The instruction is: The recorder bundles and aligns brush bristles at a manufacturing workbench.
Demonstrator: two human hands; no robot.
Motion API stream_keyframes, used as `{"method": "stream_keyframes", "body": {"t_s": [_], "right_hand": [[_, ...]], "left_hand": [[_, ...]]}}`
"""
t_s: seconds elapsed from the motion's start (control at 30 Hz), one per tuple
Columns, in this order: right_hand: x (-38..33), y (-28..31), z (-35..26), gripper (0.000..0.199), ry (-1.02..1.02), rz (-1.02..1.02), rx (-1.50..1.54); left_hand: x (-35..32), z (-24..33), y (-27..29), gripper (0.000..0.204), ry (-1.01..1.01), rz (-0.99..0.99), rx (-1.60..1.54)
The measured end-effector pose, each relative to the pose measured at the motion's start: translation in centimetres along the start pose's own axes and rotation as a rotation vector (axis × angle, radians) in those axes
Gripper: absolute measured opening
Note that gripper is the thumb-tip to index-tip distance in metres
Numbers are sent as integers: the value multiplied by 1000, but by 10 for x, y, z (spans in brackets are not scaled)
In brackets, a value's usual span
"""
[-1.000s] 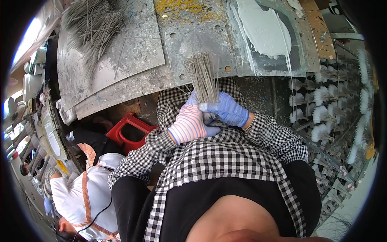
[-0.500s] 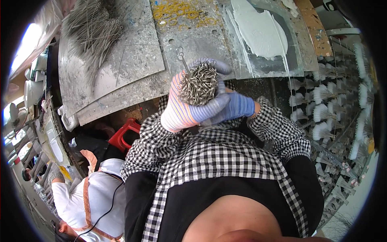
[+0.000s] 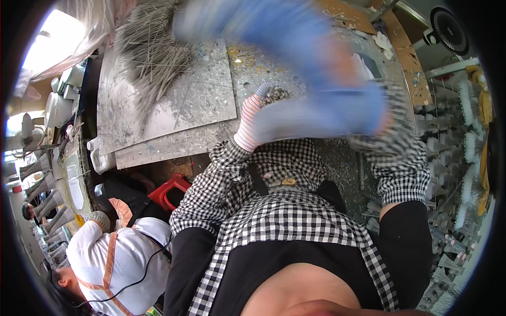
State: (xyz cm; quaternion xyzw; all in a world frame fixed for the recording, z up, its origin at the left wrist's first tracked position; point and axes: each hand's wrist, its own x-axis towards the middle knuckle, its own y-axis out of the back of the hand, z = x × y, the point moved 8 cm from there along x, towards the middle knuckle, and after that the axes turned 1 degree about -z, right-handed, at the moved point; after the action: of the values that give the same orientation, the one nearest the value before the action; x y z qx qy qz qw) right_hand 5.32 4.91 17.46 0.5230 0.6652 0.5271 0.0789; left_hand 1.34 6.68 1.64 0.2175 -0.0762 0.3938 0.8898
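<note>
Head view: from my seat far off, I see the left hand in a striped glove just short of one o'clock, fingers closed round a wire bundle whose looped ends face up beside the thumb side of the bench. The right hand, gloved in blue, smears so badly that it shows twice: one streak sweeps up toward eleven o'clock by the wire pile, the other crosses just in front of the bundle. I cannot tell whether its fingers are wide, narrow or holding anything.

The pile lies on a spattered board at half past ten. Yellow rings are scattered at twelve. At two o'clock I have a round black device; any marking on it is too small for me to read. White-bristled brushes line three o'clock. A red stool sits between eight and nine, near a co-worker in white at eight.
</note>
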Motion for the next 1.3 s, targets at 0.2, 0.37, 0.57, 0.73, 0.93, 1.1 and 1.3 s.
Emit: {"method": "stream_keyframes", "body": {"t_s": [0.2,0.37,0.57,0.73,0.93,1.1,1.3], "right_hand": [[8,-53,-7,81,108,-290,69],[-22,-97,37,73,-446,-1070,-69],[9,-51,98,38,-527,-76,414],[-41,-139,192,34,-796,-346,-213],[-41,-146,200,39,-877,-360,-248],[-44,-126,95,34,-742,-264,344],[-49,-154,54,34,-764,-501,658]], "left_hand": [[-1,-2,6,29,60,72,-126],[-13,4,9,28,113,130,-240],[-44,-5,27,20,377,291,-754],[-87,2,39,27,475,335,-1152],[-144,-17,46,33,652,503,-1302],[-150,-33,56,32,786,599,-1336],[-127,-44,89,32,454,667,-1383]]}}
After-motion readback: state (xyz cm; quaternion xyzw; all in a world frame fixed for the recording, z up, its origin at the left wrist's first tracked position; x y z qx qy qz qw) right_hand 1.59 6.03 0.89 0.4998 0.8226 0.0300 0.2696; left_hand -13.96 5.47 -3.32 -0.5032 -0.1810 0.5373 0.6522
